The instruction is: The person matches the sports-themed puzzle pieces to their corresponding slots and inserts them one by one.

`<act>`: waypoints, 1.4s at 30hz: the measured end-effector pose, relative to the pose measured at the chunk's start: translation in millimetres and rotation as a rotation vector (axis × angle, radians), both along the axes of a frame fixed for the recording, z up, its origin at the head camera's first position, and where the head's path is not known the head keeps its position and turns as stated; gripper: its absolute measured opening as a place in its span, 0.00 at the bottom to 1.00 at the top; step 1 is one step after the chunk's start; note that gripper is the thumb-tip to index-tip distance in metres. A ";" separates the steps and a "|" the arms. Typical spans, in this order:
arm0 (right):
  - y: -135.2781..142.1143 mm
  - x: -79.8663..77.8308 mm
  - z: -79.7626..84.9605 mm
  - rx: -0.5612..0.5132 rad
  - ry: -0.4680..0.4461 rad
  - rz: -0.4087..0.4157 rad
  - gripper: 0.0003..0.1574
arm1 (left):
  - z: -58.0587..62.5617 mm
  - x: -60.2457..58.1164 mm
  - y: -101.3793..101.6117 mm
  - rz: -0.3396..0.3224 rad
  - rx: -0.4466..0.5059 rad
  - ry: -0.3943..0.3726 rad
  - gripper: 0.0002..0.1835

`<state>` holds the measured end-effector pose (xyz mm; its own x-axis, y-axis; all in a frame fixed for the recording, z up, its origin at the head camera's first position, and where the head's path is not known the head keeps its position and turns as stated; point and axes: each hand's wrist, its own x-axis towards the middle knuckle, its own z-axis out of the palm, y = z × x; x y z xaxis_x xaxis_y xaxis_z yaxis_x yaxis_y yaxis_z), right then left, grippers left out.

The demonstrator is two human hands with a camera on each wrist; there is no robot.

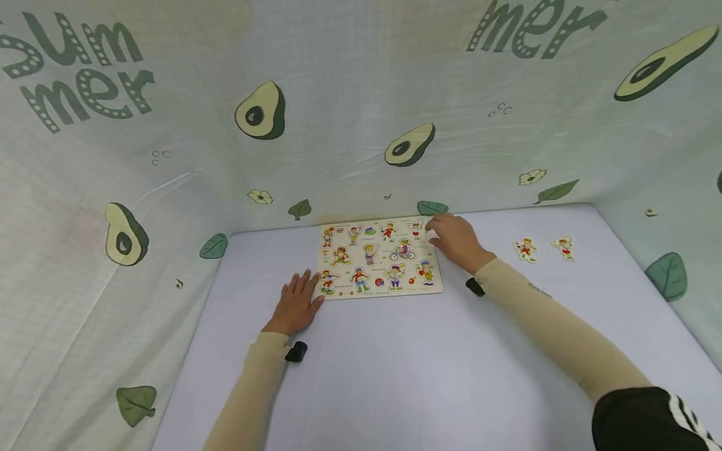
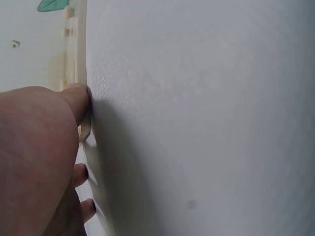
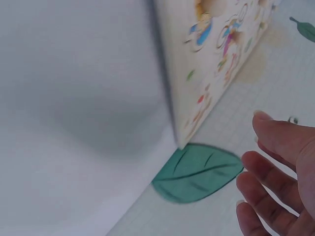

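A flat puzzle board [image 1: 383, 258] with several cartoon sports figures lies near the back of the table. At its front left corner, my left hand [image 1: 294, 303] rests with fingers spread and straight. In the left wrist view the thumb [image 2: 76, 101] touches the edge of the board [image 2: 78, 44]. My right hand [image 1: 455, 239] hovers by the back right corner, its fingers loosely bent. The right wrist view shows this hand [image 3: 285, 172] with nothing between thumb and fingers, apart from the board's corner [image 3: 183, 140].
Two loose figure pieces lie to the right: a football player [image 1: 526, 249] and a figure in red and white [image 1: 564, 248]. A patterned cloth [image 1: 338, 125] with avocados and leaves hangs behind the white table [image 1: 423, 376] and at both sides.
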<state>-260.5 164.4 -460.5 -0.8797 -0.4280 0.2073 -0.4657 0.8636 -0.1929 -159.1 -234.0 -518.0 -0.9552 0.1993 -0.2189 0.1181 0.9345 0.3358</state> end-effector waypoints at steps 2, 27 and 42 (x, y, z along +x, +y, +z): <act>11.5 5.2 -0.9 -0.002 -0.001 -0.023 0.19 | 0.4 -0.2 0.2 0.000 0.001 -0.003 0.35; 134.1 38.2 -26.6 -0.064 -0.019 -0.218 0.21 | 2.2 -1.1 0.5 0.001 0.001 -0.023 0.36; 167.6 40.3 -36.1 -0.049 -0.080 -0.301 0.19 | 4.9 1.5 1.5 0.003 0.015 -0.013 0.36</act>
<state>-220.3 332.0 -496.5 -0.9797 -0.1369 0.1467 -0.1721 0.9492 -0.2635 -157.6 -232.5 -513.1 -0.9529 0.1993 -0.2285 0.1104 0.9299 0.3509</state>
